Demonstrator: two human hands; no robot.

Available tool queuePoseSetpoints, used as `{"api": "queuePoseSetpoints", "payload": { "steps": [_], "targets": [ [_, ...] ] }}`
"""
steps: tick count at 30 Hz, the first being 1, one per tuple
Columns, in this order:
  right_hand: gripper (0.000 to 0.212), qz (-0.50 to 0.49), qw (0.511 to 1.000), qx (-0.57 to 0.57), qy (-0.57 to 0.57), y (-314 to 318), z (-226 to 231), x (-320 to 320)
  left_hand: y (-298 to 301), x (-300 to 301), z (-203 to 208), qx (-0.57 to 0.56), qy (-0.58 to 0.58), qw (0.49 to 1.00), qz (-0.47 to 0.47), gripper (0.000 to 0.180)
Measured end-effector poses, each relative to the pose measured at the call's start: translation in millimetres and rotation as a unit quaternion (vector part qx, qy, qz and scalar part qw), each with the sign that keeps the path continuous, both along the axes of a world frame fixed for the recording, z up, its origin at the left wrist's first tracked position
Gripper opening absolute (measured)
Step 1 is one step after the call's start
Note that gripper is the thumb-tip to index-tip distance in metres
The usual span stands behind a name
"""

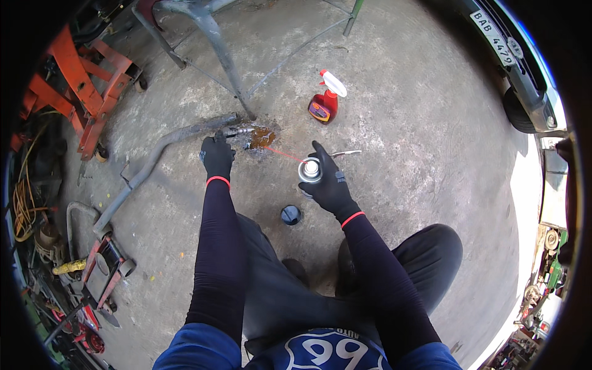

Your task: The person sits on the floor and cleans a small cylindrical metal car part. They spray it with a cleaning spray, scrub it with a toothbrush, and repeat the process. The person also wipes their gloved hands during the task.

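Note:
My left hand [217, 157], in a black glove, is closed on a ridged cylindrical metal part [239, 131] held low over the concrete. Exactly what part it is, I cannot make out. A brown wet patch [262, 138] spreads on the floor by its tip. My right hand [331, 184], also gloved, wraps round an aerosol spray can [310, 171] seen from above. From its white nozzle a thin red straw [287, 155] points at the patch and the metal part. Just beyond the right hand lies a thin pale strip [348, 152], partly hidden.
A dark round cap [290, 214] sits near my knees. Farther off stands a red spray bottle [325, 106] with a white trigger. A long bent pipe [154, 151] lies left, beside a metal stand [219, 55] and an orange wheeled frame [80, 86]. A car [524, 68] is at far right.

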State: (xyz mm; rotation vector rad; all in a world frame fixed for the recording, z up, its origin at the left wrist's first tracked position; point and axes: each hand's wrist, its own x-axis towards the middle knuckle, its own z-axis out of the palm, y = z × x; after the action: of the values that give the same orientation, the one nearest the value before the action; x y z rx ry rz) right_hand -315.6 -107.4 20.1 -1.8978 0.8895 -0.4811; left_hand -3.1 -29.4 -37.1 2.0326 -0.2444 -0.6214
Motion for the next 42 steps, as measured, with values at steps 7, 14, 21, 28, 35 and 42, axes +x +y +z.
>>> {"api": "queuePoseSetpoints", "payload": {
  "steps": [7, 14, 21, 28, 35, 42],
  "targets": [
    [0.103, 0.147, 0.983, -0.057, 0.098, -6, -7, -7, 11, -3, 23, -0.039, 0.15, 0.988, -0.014, 0.023],
    [0.057, 0.257, 0.961, -0.048, 0.086, -116, -4, -30, 39, -15, 92, -0.059, 0.204, 0.977, 0.025, 0.011],
    [0.022, 0.211, 0.831, -0.197, 0.476, -162, -89, -3, 26, -8, 214, 0.148, 0.06, 0.973, -0.167, 0.02],
    [0.021, 0.287, 0.775, -0.265, 0.497, -149, -128, -4, 20, -22, 236, 0.117, 0.081, 0.978, -0.153, 0.021],
    [0.02, 0.173, 0.954, -0.228, 0.095, -141, -75, 37, 37, -36, 233, 0.018, 0.092, 0.99, -0.109, 0.024],
    [0.024, 0.132, 0.975, -0.128, 0.123, -126, -48, 102, 28, -38, 218, -0.001, 0.127, 0.991, -0.048, 0.026]
  ]
}}
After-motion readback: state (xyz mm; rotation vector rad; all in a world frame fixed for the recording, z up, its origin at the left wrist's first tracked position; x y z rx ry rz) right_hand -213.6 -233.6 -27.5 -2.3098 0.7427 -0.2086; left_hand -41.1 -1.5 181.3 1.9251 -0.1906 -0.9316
